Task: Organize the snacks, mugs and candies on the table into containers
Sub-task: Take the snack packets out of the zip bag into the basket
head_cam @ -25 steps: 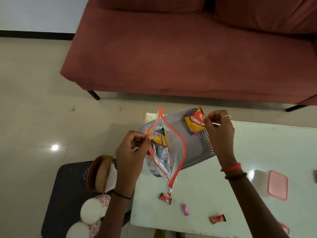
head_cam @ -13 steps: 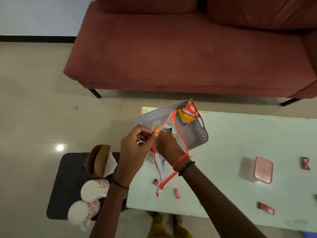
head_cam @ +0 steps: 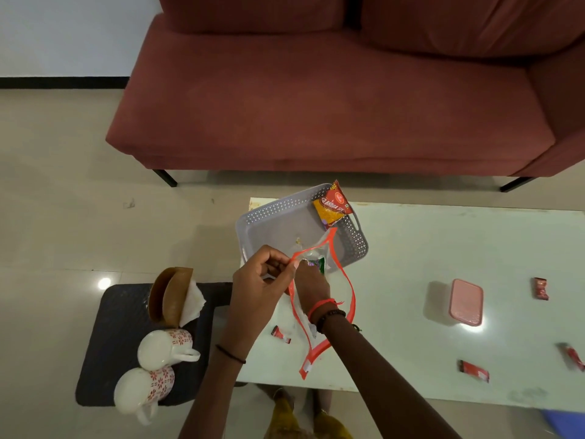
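My left hand [head_cam: 264, 280] pinches the orange rim of a clear zip bag [head_cam: 343, 288] held open over the white table [head_cam: 411, 248]. My right hand [head_cam: 311, 285] is inside the bag's mouth, fingers closed on a green snack packet [head_cam: 318, 263]. Behind the bag a grey perforated basket [head_cam: 269, 217] holds a red and yellow snack packet [head_cam: 332, 205] leaning on its far rim. Red candies lie on the table: one near the bag [head_cam: 280, 334], others on the right [head_cam: 474, 370], [head_cam: 540, 288], [head_cam: 574, 359].
A pink-lidded box [head_cam: 467, 302] stands on the table's right side. A dark low stool [head_cam: 120, 337] on the left carries two white floral mugs [head_cam: 164, 346], [head_cam: 142, 389] and a brown napkin holder [head_cam: 171, 294]. A red sofa [head_cam: 316, 90] lies beyond the table.
My right hand let go of the red and yellow packet, leaving it in the basket, and went into the bag's mouth. The bag came lower toward the table.
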Action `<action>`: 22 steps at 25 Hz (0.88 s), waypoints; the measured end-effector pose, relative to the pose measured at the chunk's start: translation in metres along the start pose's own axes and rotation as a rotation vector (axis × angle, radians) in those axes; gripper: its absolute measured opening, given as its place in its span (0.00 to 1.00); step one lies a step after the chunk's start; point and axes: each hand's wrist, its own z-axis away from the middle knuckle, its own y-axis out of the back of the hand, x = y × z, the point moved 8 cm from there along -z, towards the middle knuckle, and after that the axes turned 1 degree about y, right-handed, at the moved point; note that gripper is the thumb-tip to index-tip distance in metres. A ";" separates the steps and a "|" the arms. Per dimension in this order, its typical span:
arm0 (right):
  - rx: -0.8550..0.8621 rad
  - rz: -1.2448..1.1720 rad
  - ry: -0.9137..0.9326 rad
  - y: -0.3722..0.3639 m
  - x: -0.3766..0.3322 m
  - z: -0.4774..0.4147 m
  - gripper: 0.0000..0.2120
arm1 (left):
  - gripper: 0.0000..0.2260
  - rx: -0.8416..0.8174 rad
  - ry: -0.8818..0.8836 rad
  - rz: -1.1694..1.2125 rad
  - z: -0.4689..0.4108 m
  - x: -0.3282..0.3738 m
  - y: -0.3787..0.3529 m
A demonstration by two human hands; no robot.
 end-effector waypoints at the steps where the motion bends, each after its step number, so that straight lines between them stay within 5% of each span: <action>1: 0.061 0.039 -0.012 0.009 0.000 0.003 0.17 | 0.04 0.012 0.003 -0.012 -0.001 -0.002 0.001; 8: 0.226 -0.159 0.036 0.093 -0.031 0.062 0.13 | 0.06 0.150 0.053 -0.018 -0.008 -0.011 0.017; 16: 0.304 -0.869 0.037 0.194 0.027 0.074 0.05 | 0.04 0.254 0.085 -0.044 -0.017 -0.018 0.053; 22: 0.444 -0.628 -0.201 0.163 0.117 -0.032 0.13 | 0.04 0.277 0.074 0.003 -0.018 -0.017 0.065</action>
